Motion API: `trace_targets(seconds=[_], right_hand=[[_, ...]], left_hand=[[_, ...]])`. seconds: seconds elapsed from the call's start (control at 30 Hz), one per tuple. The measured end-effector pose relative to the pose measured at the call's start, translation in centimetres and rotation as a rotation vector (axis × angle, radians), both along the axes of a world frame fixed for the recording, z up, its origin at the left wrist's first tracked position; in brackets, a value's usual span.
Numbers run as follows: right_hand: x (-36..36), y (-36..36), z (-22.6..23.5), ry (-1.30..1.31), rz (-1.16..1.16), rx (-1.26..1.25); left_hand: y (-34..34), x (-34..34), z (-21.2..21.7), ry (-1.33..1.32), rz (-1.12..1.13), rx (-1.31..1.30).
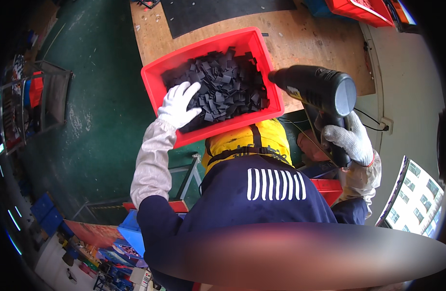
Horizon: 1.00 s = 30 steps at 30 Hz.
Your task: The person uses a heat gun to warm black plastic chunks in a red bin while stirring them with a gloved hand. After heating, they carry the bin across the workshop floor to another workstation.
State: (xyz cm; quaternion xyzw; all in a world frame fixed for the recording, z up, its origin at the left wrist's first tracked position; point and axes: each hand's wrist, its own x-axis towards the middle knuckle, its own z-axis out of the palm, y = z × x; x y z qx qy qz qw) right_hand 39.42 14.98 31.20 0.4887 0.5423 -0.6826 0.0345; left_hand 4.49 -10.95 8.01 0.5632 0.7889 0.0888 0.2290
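Observation:
A red plastic bin (pixel 261 41) is heaped with small flat black pieces (pixel 223 80), mostly rectangular. My left hand (pixel 180 103), in a white glove, reaches over the bin's left side. Its fingers are apart at the edge of the heap, and no piece shows in them. On the right, my gloved right hand (pixel 351 139) grips a black heat gun (pixel 320 89) by its handle. The gun's narrow nozzle points left, just over the bin's right rim. White sleeve covers run up both forearms.
The bin sits at the near edge of a wooden table (pixel 300 46) with a black mat (pixel 223 14) on it. More red bins (pixel 361 9) stand at the far right. A black cord runs to a wall socket (pixel 386 125). Green floor (pixel 92 121) lies to the left.

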Motion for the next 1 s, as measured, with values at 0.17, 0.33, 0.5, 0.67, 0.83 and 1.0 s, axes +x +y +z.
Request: trace_targets(seconds=[0.17, 0.33, 0.5, 0.67, 0.83, 1.0], right_hand=[[1.4, 0.1, 0.7, -0.068, 0.139, 0.018], [1.4, -1.7, 0.2, 0.016, 0.025, -0.068], [1.5, -3.1, -1.5, 0.159, -0.007, -0.044], [0.4, -4.0, -1.7, 0.351, -0.018, -0.103], [-0.8, -3.7, -2.1, 0.416, -0.040, -0.048], [-2.6, -2.3, -2.0, 0.408, 0.120, -0.113]], left_hand=[[-2.5, 1.7, 1.7, 0.165, -0.320, -0.433], [1.7, 3.3, -4.6, 0.254, -0.609, -0.567], [4.7, 5.1, -11.3, 0.191, -0.105, -0.273], [8.3, 3.5, -5.3, -0.279, 0.357, -0.128], [6.0, 0.6, -1.8, -0.819, 0.430, 0.061], [3.0, 0.6, -2.5, -0.552, 0.518, -0.032]])
